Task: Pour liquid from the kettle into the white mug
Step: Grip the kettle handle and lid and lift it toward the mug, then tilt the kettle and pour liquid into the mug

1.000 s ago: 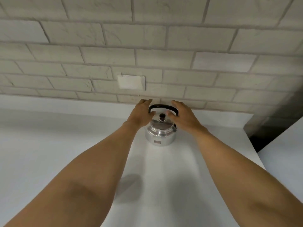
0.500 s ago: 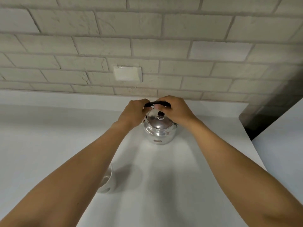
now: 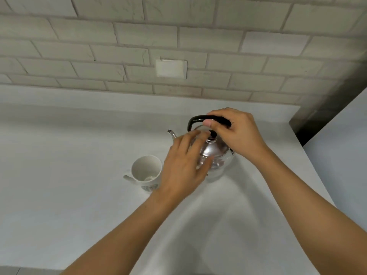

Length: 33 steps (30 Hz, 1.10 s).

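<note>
The right hand (image 3: 236,133) wraps its fingers around the steel kettle's (image 3: 215,153) black handle (image 3: 198,119) for lifting; the left hand (image 3: 183,167), fingers spread loosely, steadies its side. The white mug (image 3: 146,171) waits upright on the bench (image 3: 69,165), just beside the spout (image 3: 171,133).

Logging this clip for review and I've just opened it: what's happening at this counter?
A person is setting up to pour. The right hand grips the black handle of a shiny metal kettle, while the left hand lies open against the kettle's near side, fingers by the lid. The kettle's spout points left, towards a white ceramic mug standing upright on the white counter. Nothing is pouring yet.
</note>
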Available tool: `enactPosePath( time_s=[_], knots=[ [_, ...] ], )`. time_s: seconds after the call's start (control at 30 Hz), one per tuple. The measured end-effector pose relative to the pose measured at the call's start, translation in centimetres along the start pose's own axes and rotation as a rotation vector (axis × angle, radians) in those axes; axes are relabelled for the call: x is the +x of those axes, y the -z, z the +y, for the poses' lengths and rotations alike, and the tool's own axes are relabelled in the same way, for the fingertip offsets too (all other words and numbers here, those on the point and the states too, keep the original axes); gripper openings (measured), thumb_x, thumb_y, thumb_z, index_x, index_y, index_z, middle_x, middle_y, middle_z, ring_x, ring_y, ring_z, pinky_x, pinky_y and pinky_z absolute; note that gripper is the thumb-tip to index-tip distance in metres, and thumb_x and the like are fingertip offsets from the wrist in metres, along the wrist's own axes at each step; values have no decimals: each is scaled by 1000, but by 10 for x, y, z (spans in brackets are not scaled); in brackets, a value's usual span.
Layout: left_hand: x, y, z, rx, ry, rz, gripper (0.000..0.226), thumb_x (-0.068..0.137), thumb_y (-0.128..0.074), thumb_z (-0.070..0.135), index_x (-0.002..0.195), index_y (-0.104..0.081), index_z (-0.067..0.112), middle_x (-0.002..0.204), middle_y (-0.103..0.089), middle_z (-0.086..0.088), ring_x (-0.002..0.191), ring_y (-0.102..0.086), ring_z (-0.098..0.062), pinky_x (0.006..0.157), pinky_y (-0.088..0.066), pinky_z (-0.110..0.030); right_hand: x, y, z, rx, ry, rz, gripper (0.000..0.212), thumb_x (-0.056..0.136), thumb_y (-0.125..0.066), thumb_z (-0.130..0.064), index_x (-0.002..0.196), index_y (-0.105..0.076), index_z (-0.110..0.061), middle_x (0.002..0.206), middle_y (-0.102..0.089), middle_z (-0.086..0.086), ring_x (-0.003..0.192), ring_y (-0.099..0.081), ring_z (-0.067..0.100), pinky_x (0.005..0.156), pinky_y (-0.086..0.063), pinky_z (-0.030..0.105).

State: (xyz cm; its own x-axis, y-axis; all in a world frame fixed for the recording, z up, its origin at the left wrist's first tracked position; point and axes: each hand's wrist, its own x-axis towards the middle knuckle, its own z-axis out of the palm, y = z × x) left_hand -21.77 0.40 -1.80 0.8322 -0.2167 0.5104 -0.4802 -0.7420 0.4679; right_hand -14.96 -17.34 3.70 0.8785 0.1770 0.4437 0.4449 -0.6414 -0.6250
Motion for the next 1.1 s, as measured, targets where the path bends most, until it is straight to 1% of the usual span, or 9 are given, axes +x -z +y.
enactPosePath(
  time_s=[0.1,0.23,0.37,0.47,0.6,0.67,0.83,1.0,1.1],
  knots=[
    [-23,-4,7,77,17,-125,69,99,-62,49,156,-50,12,161,-51,-12,144,-51,-42,114,-46,-51,-17,1,-12,-16,13,-1,25,91,-72,-43,110,-79,-27,93,-73,-11,87,-68,5,76,-50,13],
    [-39,-5,11,92,56,-211,76,102,-55,54,162,-39,9,169,-40,-8,156,-36,-40,123,-37,-52,-32,1,-25,-39,42,-11,26,92,-70,-43,110,-79,-25,95,-75,-11,88,-69,4,78,-52,15],
    [-45,-3,10,74,48,-202,81,101,-62,50,163,-34,5,170,-37,-12,158,-35,-34,125,-36,-47,-41,2,-35,-28,42,-29,21,92,-72,-39,108,-79,-26,95,-75,-12,90,-69,3,78,-50,12],
    [-49,-3,11,2,101,-205,82,103,-61,48,165,-26,8,174,-29,-10,161,-29,-26,124,-35,-37,-43,4,-43,-65,51,-57,23,93,-71,-40,109,-79,-26,94,-74,-11,88,-67,5,77,-48,10],
    [-55,-4,16,-68,161,-207,81,104,-51,51,168,-20,12,178,-18,-4,164,-17,-18,115,-47,-33,-40,4,-54,-112,74,-127,24,93,-69,-41,110,-78,-26,93,-74,-10,87,-67,7,79,-50,21],
    [-58,-3,18,-87,194,-199,79,106,-49,50,169,-16,15,179,-13,-2,165,-12,-15,112,-48,-31,-36,4,-61,-130,89,-168,24,94,-68,-42,109,-78,-27,93,-74,-9,86,-66,8,80,-52,27],
    [-60,2,20,-159,273,-171,77,108,-49,46,170,-14,16,179,-11,-1,165,-8,-14,114,-29,-21,-23,-2,-78,-191,154,-262,29,93,-67,-46,113,-77,-27,95,-74,-5,89,-67,15,80,-55,41],
    [-59,10,20,-229,333,-144,76,109,-48,49,170,-14,19,178,-14,3,164,-10,-9,115,-10,-7,-7,-7,-95,-270,211,-358,36,94,-65,-51,123,-72,-31,103,-74,-5,98,-67,17,84,-55,43],
    [-58,13,20,-279,368,-128,75,109,-47,52,170,-13,22,178,-15,6,164,-9,-7,119,-11,-13,2,-10,-106,-305,232,-422,36,93,-64,-52,123,-71,-33,107,-74,-7,102,-66,17,85,-55,43]
  ],
)
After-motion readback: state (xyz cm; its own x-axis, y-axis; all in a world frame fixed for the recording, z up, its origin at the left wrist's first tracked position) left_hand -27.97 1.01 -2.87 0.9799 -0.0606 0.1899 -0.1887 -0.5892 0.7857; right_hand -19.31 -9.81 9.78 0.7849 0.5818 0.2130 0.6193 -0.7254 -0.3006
